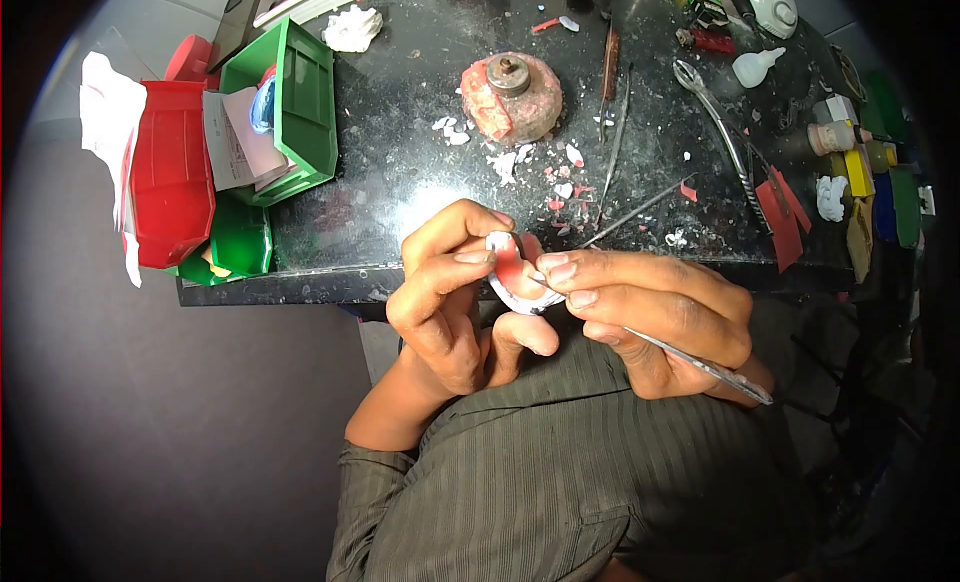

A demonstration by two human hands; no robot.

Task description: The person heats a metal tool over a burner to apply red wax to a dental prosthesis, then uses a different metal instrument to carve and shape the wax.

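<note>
The left hand (445,302) is curled closed around a small red-and-white dental model (515,272), thumb and fingers pinching it at chest height, just off the near edge of the dark bench (400,172). The right hand (655,317) is closed on a thin metal carving tool (690,357), held like a pen; its tip meets the model right beside the left thumb, while the handle trails out past the heel of the hand. Just beyond the knuckles of both hands, white and red chips (560,182) lie scattered on the bench. Further out from the hands stands a round, wax-caked burner (511,97), and beside it, ahead of the right hand, lie several slim metal instruments (612,132) and a pair of forceps (720,132). Off past the left hand sit a green bin (300,102) with papers in it and a red bin (170,172) next to it. Small bottles and coloured blocks (860,172) crowd the bench far out beyond the right hand.
</note>
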